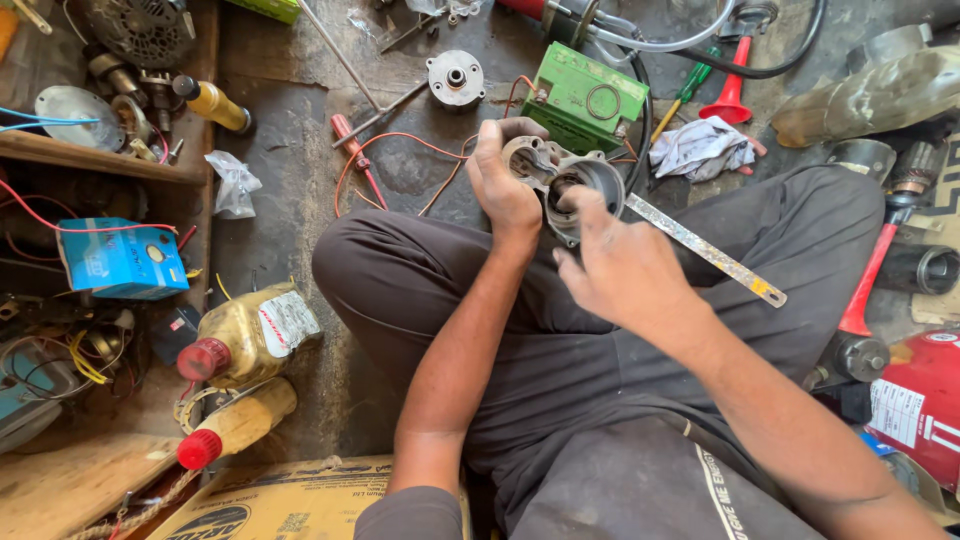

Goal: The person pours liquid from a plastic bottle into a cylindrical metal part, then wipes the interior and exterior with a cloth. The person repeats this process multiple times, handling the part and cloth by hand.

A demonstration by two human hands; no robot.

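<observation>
My left hand (505,185) is clenched around the grey metal motor housing (565,180), holding it up over my lap, while my right hand (620,265) grips nothing — its fingers (580,200) press into the housing's round opening. On the floor just beyond lie a green battery (585,100), a red-handled screwdriver (352,145) and a crumpled rag (700,148).
</observation>
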